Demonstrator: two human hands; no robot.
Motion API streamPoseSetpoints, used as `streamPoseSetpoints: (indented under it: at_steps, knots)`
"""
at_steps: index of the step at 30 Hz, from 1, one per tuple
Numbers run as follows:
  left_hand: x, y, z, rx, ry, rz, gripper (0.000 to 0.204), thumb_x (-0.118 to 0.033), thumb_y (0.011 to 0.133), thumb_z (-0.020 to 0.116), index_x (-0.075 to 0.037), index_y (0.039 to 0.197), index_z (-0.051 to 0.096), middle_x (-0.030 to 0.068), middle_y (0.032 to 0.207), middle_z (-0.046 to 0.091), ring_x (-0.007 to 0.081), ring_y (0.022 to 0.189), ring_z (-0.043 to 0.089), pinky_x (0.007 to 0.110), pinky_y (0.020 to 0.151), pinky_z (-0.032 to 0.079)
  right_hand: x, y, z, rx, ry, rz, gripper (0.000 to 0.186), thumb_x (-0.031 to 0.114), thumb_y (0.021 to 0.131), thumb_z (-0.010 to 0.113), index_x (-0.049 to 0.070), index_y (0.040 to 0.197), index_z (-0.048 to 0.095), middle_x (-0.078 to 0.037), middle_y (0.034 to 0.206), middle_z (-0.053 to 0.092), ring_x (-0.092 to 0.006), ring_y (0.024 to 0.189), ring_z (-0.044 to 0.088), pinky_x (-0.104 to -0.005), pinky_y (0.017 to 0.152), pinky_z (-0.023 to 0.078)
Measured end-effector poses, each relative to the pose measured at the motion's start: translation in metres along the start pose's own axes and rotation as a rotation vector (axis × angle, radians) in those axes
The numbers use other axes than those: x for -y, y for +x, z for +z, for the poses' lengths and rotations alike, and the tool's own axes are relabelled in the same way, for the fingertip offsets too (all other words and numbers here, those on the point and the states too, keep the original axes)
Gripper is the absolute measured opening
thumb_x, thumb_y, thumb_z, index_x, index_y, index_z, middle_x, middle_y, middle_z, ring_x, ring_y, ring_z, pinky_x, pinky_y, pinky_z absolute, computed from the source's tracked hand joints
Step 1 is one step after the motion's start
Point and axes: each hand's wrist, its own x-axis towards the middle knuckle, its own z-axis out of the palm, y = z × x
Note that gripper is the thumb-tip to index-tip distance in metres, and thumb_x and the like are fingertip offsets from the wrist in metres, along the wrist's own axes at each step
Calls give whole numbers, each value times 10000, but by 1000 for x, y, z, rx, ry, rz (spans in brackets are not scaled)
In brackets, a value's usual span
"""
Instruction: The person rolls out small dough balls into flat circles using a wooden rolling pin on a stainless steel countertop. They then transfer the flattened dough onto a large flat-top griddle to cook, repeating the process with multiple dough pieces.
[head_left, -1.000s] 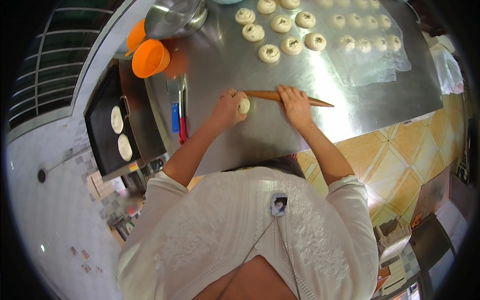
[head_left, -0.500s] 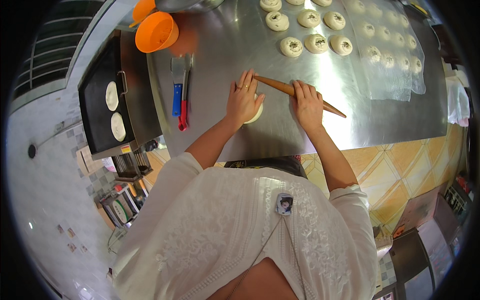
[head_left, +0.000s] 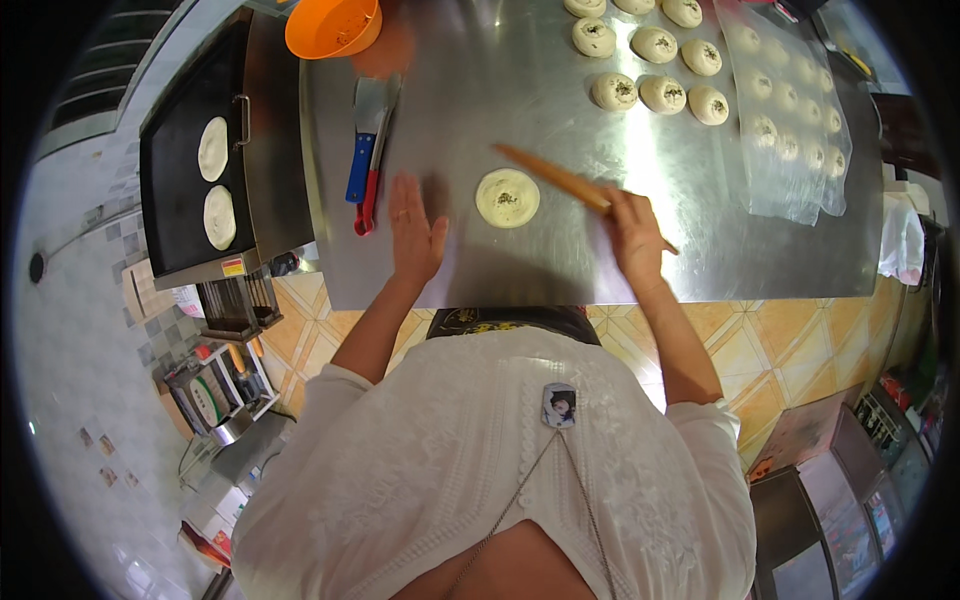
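A flattened round of dough (head_left: 508, 198) with dark filling showing at its middle lies on the steel table (head_left: 450, 130). To its left my left hand (head_left: 413, 230) hovers with fingers stretched out, holding nothing and apart from the dough. My right hand (head_left: 633, 235) grips a tapered wooden rolling pin (head_left: 553, 176). The pin slants, its far tip above and right of the dough's far edge. Several round filled buns (head_left: 662, 95) of raw dough sit in rows at the back right.
Left of my left hand lie a blue-handled scraper (head_left: 358, 165) and red-handled tongs (head_left: 370, 200). An orange bowl (head_left: 334, 28) stands at the back left. Two flat dough rounds lie on a black griddle (head_left: 185, 190) beyond the table's left edge. Plastic sheeting (head_left: 790, 190) covers more buns.
My left hand has lifted off the dough and moved left, uncovering the round. The right hand still holds the rolling pin, slightly lower and to the right. The whole view has shifted.
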Motion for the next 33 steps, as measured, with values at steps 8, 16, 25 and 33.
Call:
streamPoseSetpoints:
  at_steps: [8, 16, 25, 33]
  knots:
    - [-32, 108, 48, 75, 112, -57, 748, -355, 951, 586, -6, 1553, 312, 164, 1635, 286, 333, 1533, 209, 578, 1201, 198, 54, 74, 58, 18, -248, -71, 651, 431, 927, 622, 68, 1451, 491, -165, 1542, 404, -347, 1415, 392, -590, 1115, 309]
    - [-40, 82, 29, 247, 169, 46, 668, -346, 1014, 482, -29, 1568, 284, 177, 1629, 288, 353, 1527, 216, 613, 1188, 197, 74, 10, 68, 204, -261, 99, 710, 483, 952, 565, 80, 1517, 418, -177, 1624, 297, -392, 1513, 237, -685, 1166, 152]
    - [-17, 178, 54, 25, 105, 59, 705, -376, 1000, 514, -27, 1568, 284, 169, 1626, 299, 336, 1533, 206, 581, 1201, 205, 50, 116, 79, -83, -232, 97, 751, 439, 937, 592, -42, 1483, 408, -198, 1607, 312, -379, 1525, 195, -629, 1191, 160]
    - [-47, 123, 32, 369, -118, -104, 509, -268, 869, 714, -48, 1308, 578, 184, 1187, 649, 402, 1108, 608, 455, 948, 474, 88, -11, 46, 165, -24, 144, 390, 20, 849, 571, 54, 1237, 586, -99, 1224, 602, -284, 1133, 580, -449, 975, 434]
